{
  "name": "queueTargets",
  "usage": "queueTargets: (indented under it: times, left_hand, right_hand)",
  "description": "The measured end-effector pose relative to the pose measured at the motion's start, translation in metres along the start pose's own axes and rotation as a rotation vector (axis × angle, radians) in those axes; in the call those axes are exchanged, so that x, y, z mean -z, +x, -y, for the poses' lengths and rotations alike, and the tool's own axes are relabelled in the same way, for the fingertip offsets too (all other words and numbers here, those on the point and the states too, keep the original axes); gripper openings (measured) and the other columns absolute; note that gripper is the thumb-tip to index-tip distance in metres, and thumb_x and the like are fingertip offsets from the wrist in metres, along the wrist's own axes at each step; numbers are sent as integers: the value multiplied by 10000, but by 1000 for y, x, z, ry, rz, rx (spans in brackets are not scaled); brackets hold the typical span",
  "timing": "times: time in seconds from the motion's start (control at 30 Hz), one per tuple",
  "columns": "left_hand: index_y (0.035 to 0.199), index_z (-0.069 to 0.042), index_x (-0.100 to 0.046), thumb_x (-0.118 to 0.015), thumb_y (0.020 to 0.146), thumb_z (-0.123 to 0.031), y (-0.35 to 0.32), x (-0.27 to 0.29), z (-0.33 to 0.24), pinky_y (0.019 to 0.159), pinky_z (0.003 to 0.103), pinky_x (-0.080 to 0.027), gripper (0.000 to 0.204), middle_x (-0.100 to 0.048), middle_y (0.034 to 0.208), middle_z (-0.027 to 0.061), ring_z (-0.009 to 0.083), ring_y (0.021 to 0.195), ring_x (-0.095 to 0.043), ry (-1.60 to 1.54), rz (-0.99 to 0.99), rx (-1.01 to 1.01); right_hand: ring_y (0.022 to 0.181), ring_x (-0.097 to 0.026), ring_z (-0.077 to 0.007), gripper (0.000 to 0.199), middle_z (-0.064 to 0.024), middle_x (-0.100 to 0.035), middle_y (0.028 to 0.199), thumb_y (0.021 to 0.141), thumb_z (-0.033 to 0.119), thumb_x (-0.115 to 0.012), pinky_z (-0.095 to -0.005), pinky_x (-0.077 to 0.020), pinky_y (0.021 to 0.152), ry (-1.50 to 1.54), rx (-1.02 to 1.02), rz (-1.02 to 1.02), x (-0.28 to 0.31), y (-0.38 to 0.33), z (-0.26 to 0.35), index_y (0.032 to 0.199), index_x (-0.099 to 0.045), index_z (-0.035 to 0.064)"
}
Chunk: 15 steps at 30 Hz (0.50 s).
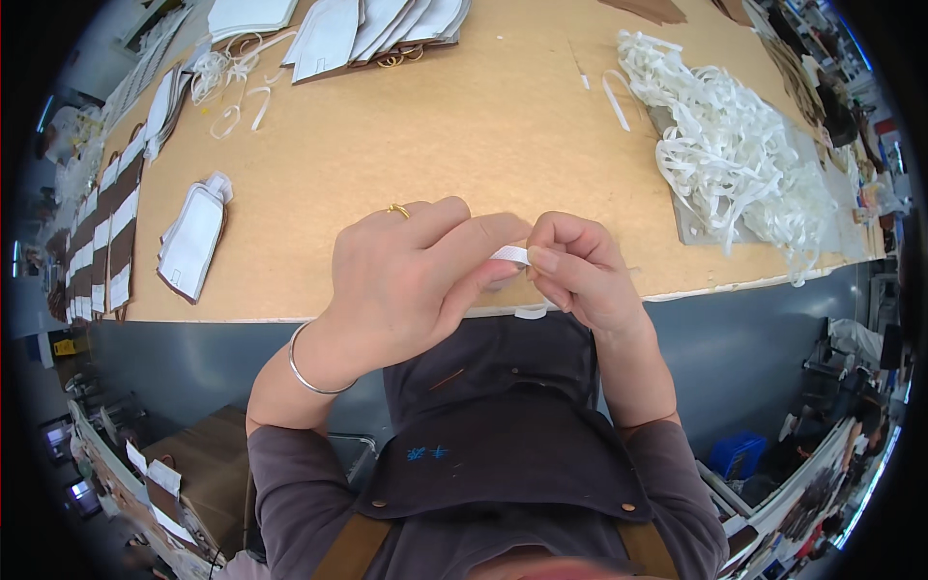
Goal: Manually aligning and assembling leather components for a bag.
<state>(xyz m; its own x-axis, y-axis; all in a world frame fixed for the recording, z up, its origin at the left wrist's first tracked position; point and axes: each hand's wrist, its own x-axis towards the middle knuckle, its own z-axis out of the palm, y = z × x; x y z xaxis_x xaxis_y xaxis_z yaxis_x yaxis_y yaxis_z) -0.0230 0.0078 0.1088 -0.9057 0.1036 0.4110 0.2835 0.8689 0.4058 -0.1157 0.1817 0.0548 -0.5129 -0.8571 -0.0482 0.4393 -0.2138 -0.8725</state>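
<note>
Close to the table's front edge, both hands meet over a short piece of white ribbon (510,255). My left hand (411,266) pinches it between thumb and forefinger, the other fingers curled behind. My right hand (583,269) grips the ribbon's other end with thumb and fingertips. Part of the ribbon is hidden by the fingers. Just below the hands, a loop of white ribbon (531,312) hangs at the table edge; whether it belongs to the held piece I cannot tell.
A big tangled heap of white ribbon (730,145) lies on a grey board (691,225) at the right. One loose strip (616,101) lies beside it. White-and-brown cut panels (193,237) rest at the left, with more stacked panels (372,34) at the back. The table (416,135) is tan.
</note>
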Motion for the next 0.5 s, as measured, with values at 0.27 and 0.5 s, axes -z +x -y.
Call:
queueTargets:
  times: [0.27, 0.5]
  left_hand:
    - [846, -155, -669, -694, 617, -72, -7, 1, 6, 433, 263, -365, 245, -531, 666, -5, 158, 520, -510, 175, 5, -188]
    - [900, -67, -633, -666, 719, 18, -48, 17, 55, 499, 231, -406, 202, -548, 733, 62, 143, 567, -509, -298, -302, -19]
  right_hand:
    - [409, -337, -27, 157, 36, -421, 498, 895, 118, -531, -197, -248, 392, -21, -6, 11, -1, -1, 0, 778, -540, 15]
    - [424, -348, -29, 153, 37, -413, 498, 897, 127, -522, -199, -270, 400, -86, -131, 42, 24, -1, -24, 783, -554, 30]
